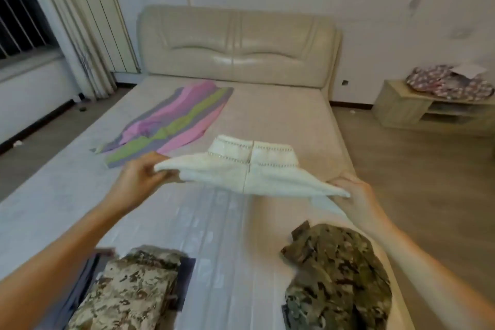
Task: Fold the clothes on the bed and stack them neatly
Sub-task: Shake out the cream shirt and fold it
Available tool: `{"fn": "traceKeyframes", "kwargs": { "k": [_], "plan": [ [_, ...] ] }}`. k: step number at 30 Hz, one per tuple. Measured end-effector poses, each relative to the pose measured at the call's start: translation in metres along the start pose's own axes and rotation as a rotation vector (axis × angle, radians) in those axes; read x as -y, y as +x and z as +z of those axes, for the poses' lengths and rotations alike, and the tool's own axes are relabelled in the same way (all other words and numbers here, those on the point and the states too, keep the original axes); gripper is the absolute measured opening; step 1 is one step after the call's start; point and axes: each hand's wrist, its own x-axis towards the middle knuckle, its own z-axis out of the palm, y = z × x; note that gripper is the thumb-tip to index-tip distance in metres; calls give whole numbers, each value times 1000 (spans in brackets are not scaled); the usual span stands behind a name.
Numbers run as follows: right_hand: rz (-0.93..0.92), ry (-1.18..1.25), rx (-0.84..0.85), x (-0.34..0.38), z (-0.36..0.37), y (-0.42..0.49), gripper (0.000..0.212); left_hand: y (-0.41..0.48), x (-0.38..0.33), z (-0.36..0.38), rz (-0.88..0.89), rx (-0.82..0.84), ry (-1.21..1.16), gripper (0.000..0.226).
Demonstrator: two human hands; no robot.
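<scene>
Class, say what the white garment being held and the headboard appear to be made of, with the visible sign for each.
The white garment: probably soft, matte knit or fleecy cloth; fuzzy surface, sagging limply. The headboard: likely leather or imitation leather, glossy; smooth padded panels catch light.

A single head-worn wide-angle view looks forward and down over the bed [281,120] toward the headboard [235,45].

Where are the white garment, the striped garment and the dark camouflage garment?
white garment [270,177], head view, middle, beside its zipper
striped garment [182,120], head view, its middle stripes
dark camouflage garment [337,270], head view, centre of the heap
</scene>
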Motion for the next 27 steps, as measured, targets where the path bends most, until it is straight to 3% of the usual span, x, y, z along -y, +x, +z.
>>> {"fn": "traceKeyframes", "kwargs": {
  "k": [5, 8, 12, 14, 17, 19, 21, 23, 25, 27],
  "plan": [
    [147, -71, 396, -74, 187, -107, 16, -163, 136, 136, -259, 334, 126, 27],
    [145, -146, 593, -102, 279, -157, 21, -252, 199, 207, -417, 482, 222, 8],
    [205, -162, 678, -121, 358, -217, 28, -339, 239, 267, -459, 650, 379, 13],
    [275, -267, 819, -130, 381, -249, 31, -367, 249, 278, -471, 685, 454, 8],
    [236, -366, 874, -143, 405, -289, 35, -396, 260, 293, -575, 899, 580, 29],
    [223, -402, 885, -142, 416, -298, 41, -403, 263, 303, -628, 989, 539, 48],
    [206, -369, 885, -139, 429, -294, 50, -400, 262, 318, -690, 889, 393, 61],
    [316, -144, 764, -131, 441, -284, 41, -389, 257, 333, -838, 706, 126, 61],
    [384, 60, 653, -122, 446, -279, 22, -382, 253, 345, -1021, 554, -96, 46],
    [345, 90, 591, -114, 441, -283, 14, -389, 249, 344, -989, 516, -109, 19]
  ]
}}
